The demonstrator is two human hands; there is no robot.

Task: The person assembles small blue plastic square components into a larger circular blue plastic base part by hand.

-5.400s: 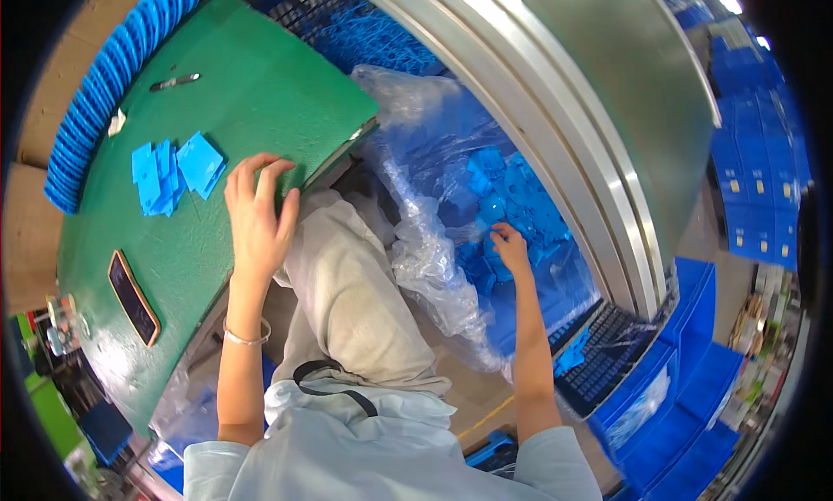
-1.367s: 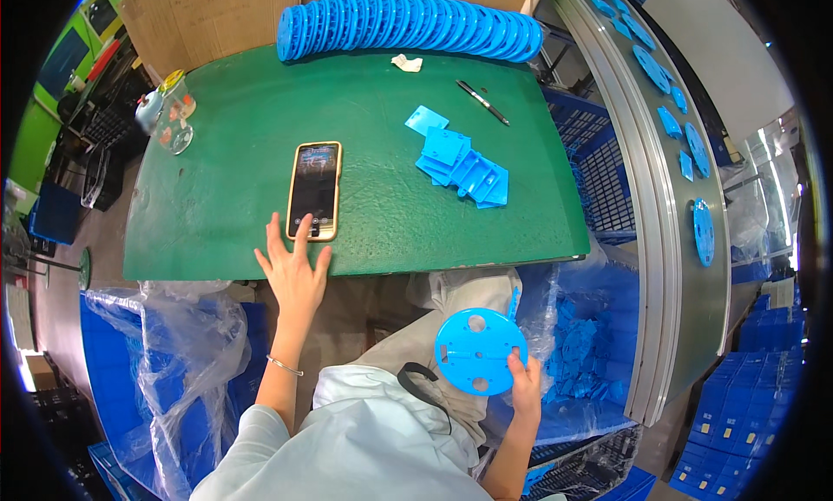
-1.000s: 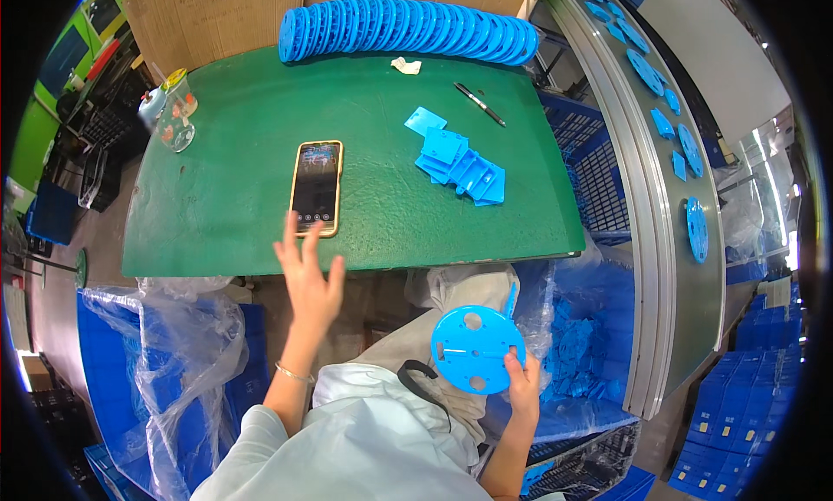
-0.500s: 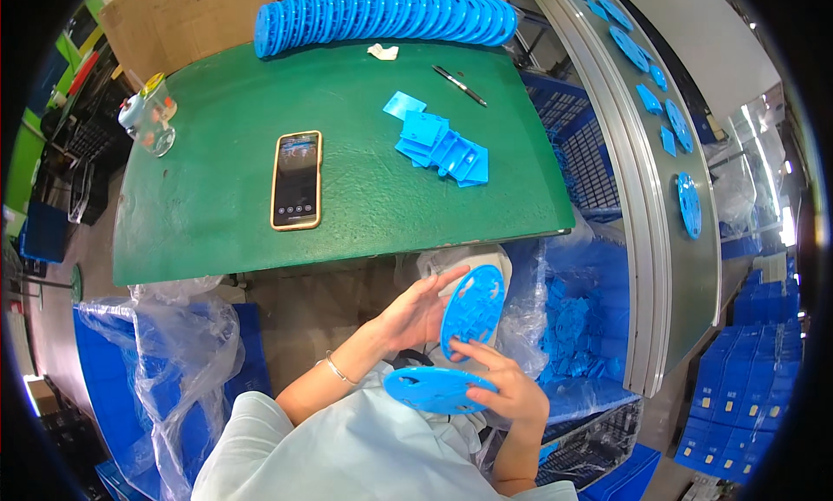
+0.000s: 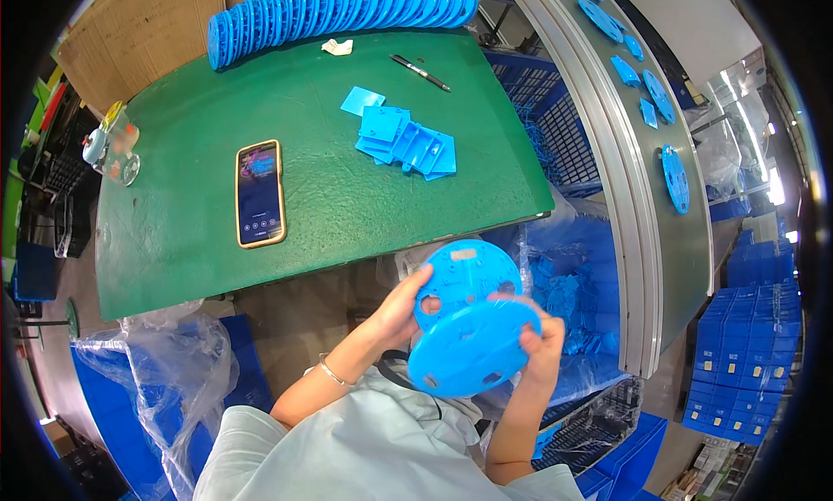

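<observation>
Two round blue plastic discs with cutouts are held up in front of my body, below the table's near edge. My left hand (image 5: 402, 308) grips the left rim of the farther disc (image 5: 473, 271), whose face shows holes and small raised parts. My right hand (image 5: 545, 338) pinches the right rim of the nearer disc (image 5: 468, 349), thumb on its face. The nearer disc overlaps the lower part of the farther one; whether they touch I cannot tell. My right fingers are partly hidden behind the nearer disc.
On the green table (image 5: 321, 111) lie a phone (image 5: 260, 193), several blue square parts (image 5: 403, 141), a pen (image 5: 420, 72) and a long row of blue discs (image 5: 343, 15). A conveyor (image 5: 668, 267) carries blue parts at right. Lined bins stand left (image 5: 165, 388) and right (image 5: 573, 284).
The right hand has raised its disc and tilted it up in front of the other one. The left hand's disc has turned to show more of its face. The view has shifted slightly right.
</observation>
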